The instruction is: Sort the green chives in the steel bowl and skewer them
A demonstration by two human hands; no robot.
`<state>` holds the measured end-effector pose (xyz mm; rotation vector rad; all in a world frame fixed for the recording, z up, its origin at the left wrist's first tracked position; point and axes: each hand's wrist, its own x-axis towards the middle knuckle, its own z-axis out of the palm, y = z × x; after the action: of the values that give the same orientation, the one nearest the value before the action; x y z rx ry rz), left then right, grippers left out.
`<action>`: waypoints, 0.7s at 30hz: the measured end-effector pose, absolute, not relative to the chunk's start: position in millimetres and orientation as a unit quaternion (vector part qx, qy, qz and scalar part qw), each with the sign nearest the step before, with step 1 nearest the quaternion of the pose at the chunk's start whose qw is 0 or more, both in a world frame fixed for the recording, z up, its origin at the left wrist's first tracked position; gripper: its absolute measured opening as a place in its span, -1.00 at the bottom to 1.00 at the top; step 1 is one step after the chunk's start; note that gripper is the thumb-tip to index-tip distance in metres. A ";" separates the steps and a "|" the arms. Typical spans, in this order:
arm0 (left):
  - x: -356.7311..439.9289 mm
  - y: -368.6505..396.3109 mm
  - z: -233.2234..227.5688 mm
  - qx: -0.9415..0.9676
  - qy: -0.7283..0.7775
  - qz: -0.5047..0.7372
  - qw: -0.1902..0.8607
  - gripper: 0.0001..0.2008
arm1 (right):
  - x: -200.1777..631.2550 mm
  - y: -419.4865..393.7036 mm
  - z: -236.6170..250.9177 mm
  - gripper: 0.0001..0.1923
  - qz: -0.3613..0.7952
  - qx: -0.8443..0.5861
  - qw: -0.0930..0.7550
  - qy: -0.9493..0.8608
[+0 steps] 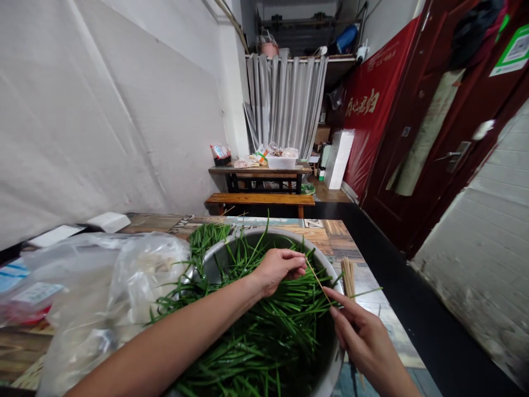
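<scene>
A large metal bowl [336, 353] stands before me, heaped with long green chives [264, 336]. Over the chives, my left hand [278, 271] is closed in a pinch at the upper end of a thin bamboo skewer [317, 280]. Thumb and forefinger of my right hand [361, 336] grip the skewer's lower end, above the bowl's right rim. The skewer slants down to the right between both hands. Whether a chive is also between my left fingertips is too small to tell. A bundle of bamboo skewers [347, 275] lies right of the bowl, partly behind my right hand.
More chives [209, 237] lie piled behind the bowl's left side. Clear plastic bags [136, 275] cover the table's left part, with white boxes [108, 221] behind them. Farther off stand a wooden bench [260, 199] and a table with a white tub [282, 161]. A red door [438, 138] is at right.
</scene>
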<state>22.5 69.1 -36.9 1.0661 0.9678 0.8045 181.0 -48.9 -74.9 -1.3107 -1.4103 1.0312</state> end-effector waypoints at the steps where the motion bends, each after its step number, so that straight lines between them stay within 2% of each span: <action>1: 22.3 69.1 -37.2 0.475 0.430 0.359 0.679 -0.71 | 181.0 -49.1 -75.0 -0.48 0.420 -0.532 0.462 -0.571; 21: 21.5 69.9 -40.9 0.472 0.433 0.366 0.676 -0.72 | 182.7 -46.7 -82.3 -0.49 0.434 -0.527 0.484 -0.547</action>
<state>21.5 69.9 -40.9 1.0607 0.9729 0.8233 182.7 -46.7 -82.3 -1.2827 -1.3334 1.0577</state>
